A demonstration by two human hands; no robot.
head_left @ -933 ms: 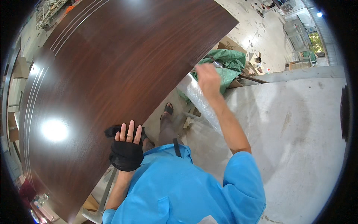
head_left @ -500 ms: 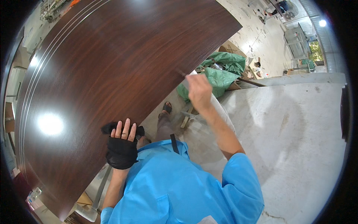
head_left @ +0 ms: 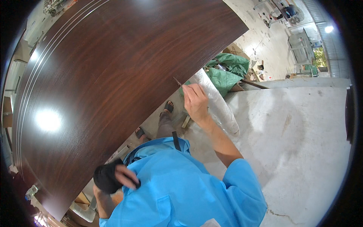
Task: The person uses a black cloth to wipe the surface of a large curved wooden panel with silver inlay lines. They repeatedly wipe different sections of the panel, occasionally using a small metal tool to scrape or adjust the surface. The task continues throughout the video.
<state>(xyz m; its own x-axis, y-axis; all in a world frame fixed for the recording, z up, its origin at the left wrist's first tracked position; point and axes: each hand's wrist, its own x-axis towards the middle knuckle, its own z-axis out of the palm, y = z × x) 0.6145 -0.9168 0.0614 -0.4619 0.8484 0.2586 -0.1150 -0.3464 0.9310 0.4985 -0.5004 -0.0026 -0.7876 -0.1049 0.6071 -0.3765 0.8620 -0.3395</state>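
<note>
A big dark brown wood-grain panel (head_left: 113, 75) leans across the left and top of the view. My right hand (head_left: 196, 102) is shut on a thin pointed tool (head_left: 177, 81) whose tip touches the panel's lower edge. Clear plastic film (head_left: 221, 111) hangs just beside and behind that hand. My left hand (head_left: 115, 177), in a black fingerless glove, is off the panel. It is curled in against my blue shirt near the panel's lower edge. I cannot tell whether it holds anything.
A grey concrete slab (head_left: 298, 143) fills the right side. Green sheeting (head_left: 228, 68) and wood offcuts lie beyond the panel's edge. My sandalled feet (head_left: 168, 108) stand on the floor below. Another person (head_left: 289, 9) works far off at the top right.
My left hand has come off the panel face and curled in toward my chest. My right hand has moved from the plastic film up to the panel's edge with the thin tool.
</note>
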